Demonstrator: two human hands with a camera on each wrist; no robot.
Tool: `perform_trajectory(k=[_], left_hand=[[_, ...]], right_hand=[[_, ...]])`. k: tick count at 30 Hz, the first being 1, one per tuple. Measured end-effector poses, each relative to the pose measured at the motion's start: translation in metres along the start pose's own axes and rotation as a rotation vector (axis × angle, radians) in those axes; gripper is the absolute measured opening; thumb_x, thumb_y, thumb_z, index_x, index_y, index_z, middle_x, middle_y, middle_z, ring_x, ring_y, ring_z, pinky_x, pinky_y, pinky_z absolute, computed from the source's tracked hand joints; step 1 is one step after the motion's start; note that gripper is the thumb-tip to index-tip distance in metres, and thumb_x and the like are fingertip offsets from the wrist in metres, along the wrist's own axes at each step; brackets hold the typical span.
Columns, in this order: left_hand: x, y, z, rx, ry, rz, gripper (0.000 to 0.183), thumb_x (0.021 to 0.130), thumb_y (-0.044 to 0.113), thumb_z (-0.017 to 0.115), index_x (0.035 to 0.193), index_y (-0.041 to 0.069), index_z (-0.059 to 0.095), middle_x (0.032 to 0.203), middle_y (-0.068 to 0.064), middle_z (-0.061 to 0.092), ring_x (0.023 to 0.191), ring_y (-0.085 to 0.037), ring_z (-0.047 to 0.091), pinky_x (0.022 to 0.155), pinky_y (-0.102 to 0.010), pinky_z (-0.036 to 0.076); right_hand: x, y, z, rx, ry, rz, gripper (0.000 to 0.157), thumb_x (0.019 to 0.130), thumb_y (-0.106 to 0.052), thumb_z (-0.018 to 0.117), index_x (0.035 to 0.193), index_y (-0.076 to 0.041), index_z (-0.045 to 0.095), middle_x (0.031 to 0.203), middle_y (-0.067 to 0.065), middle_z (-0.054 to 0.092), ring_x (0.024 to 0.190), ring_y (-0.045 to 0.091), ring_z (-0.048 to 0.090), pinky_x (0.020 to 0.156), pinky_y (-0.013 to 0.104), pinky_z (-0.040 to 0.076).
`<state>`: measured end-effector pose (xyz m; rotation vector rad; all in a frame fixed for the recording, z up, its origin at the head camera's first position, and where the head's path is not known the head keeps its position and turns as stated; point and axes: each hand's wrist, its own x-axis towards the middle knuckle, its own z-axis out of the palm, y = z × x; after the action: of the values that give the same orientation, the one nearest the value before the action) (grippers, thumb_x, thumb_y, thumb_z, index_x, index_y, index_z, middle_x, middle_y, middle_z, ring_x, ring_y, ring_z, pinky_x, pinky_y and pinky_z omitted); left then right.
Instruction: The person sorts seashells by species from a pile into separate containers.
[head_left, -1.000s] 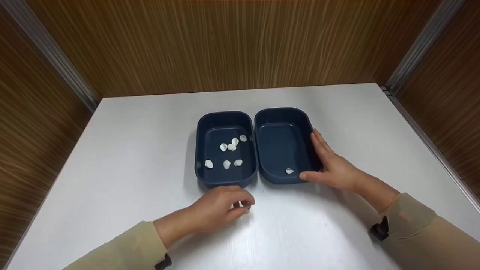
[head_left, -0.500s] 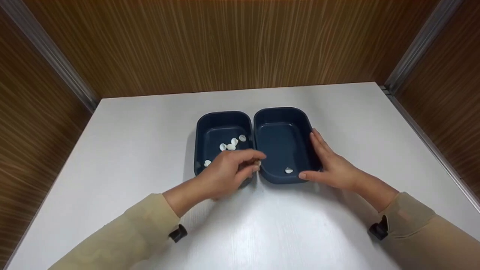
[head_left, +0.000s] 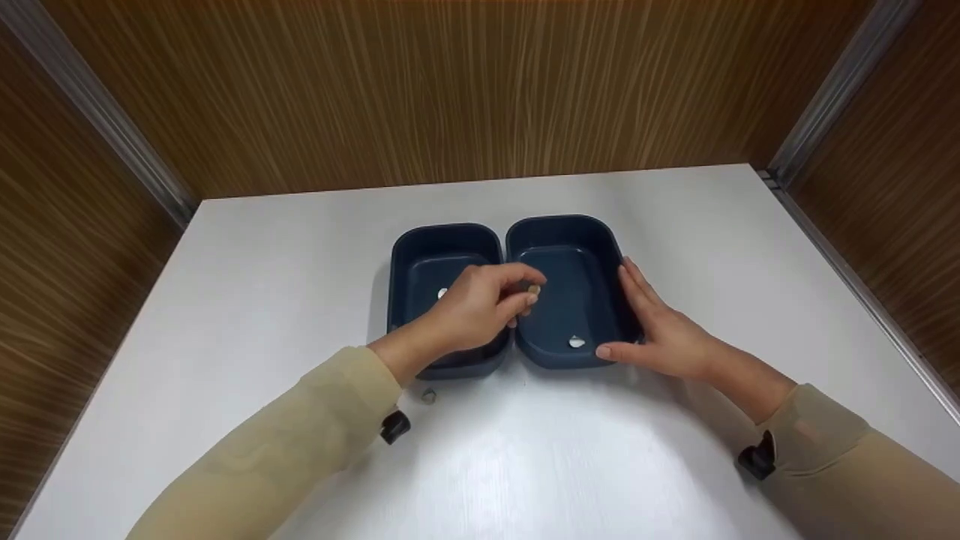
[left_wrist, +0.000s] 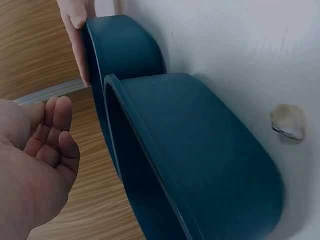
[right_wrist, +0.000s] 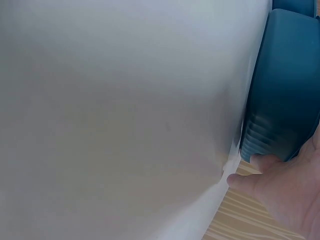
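My left hand (head_left: pixel 472 311) is over the two dark blue containers, pinching a small seashell (head_left: pixel 534 289) between thumb and fingertips. That shell hangs above the near-left part of the right container (head_left: pixel 566 270). Inside this container, near its front, lies one white shell (head_left: pixel 576 342). My right hand (head_left: pixel 671 337) rests against the container's right side, fingers straight along the wall and thumb at the front rim. My left hand and forearm cover much of the left container (head_left: pixel 416 274), leaving one white shell (head_left: pixel 442 293) partly visible in it.
Another shell (left_wrist: pixel 289 121) lies on the white table (head_left: pixel 285 285) in front of the left container. The containers stand side by side. Wood-grain panels (head_left: pixel 480 90) enclose the table at the back and sides.
My left hand has risen from the table in front of the left container, moving forward and right to the right container with a shell. The table shell has come into view. My right hand stays put.
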<state>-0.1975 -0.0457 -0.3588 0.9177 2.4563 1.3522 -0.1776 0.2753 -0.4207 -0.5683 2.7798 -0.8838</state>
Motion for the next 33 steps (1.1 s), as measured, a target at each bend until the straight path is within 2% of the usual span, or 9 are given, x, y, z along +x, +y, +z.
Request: perform_trajectory(k=[6, 11, 16, 19, 25, 33], left_hand=[[0.016, -0.001, 0.011, 0.024, -0.033, -0.048, 0.027, 0.110, 0.010, 0.060, 0.135, 0.008, 0.069, 0.099, -0.001, 0.070, 0.079, -0.012, 0.066, 0.074, -0.025, 0.058], [0.025, -0.001, 0.020, 0.070, -0.055, -0.054, 0.030, 0.109, 0.011, 0.062, 0.138, 0.010, 0.069, 0.101, -0.002, 0.072, 0.077, -0.009, 0.066, 0.072, -0.024, 0.057], [0.028, -0.001, 0.023, 0.112, -0.058, -0.053, 0.036, 0.108, 0.010, 0.063, 0.144, 0.011, 0.066, 0.109, -0.005, 0.074, 0.079, -0.009, 0.066, 0.074, -0.024, 0.055], [0.027, -0.002, 0.023, 0.119, -0.052, -0.052, 0.038, 0.108, 0.010, 0.064, 0.146, 0.011, 0.065, 0.112, -0.006, 0.074, 0.080, -0.009, 0.066, 0.075, -0.024, 0.055], [0.020, 0.001, 0.019, 0.092, -0.049, -0.033, 0.037, 0.108, 0.011, 0.064, 0.145, 0.009, 0.065, 0.104, -0.009, 0.073, 0.079, -0.010, 0.066, 0.074, -0.025, 0.054], [0.002, 0.010, 0.008, 0.086, -0.047, 0.004, 0.036, 0.108, 0.014, 0.065, 0.143, 0.012, 0.066, 0.094, -0.003, 0.071, 0.079, -0.009, 0.066, 0.075, -0.025, 0.055]], right_hand=[[0.001, -0.001, 0.002, 0.000, -0.004, -0.004, 0.121, 0.094, -0.057, 0.076, 0.171, -0.014, -0.007, 0.178, 0.005, -0.015, 0.161, 0.040, 0.007, 0.123, 0.067, 0.025], [0.001, 0.000, 0.001, 0.009, -0.003, -0.001, 0.122, 0.094, -0.057, 0.076, 0.171, -0.016, -0.008, 0.178, 0.001, -0.016, 0.162, 0.038, 0.005, 0.123, 0.066, 0.024], [0.001, 0.001, 0.002, 0.016, -0.001, -0.010, 0.122, 0.094, -0.057, 0.077, 0.171, -0.017, -0.008, 0.177, -0.001, -0.017, 0.162, 0.038, 0.005, 0.123, 0.066, 0.024], [0.000, 0.002, 0.002, 0.018, 0.002, -0.013, 0.121, 0.093, -0.056, 0.078, 0.171, -0.018, -0.007, 0.178, 0.000, -0.016, 0.162, 0.039, 0.006, 0.123, 0.066, 0.024], [-0.001, 0.002, 0.000, 0.017, 0.010, -0.004, 0.121, 0.093, -0.055, 0.078, 0.172, -0.018, -0.006, 0.178, 0.001, -0.014, 0.162, 0.039, 0.006, 0.123, 0.067, 0.024], [-0.002, 0.002, -0.002, 0.002, 0.004, -0.002, 0.122, 0.094, -0.055, 0.077, 0.171, -0.014, -0.007, 0.178, 0.003, -0.015, 0.162, 0.040, 0.006, 0.123, 0.067, 0.024]])
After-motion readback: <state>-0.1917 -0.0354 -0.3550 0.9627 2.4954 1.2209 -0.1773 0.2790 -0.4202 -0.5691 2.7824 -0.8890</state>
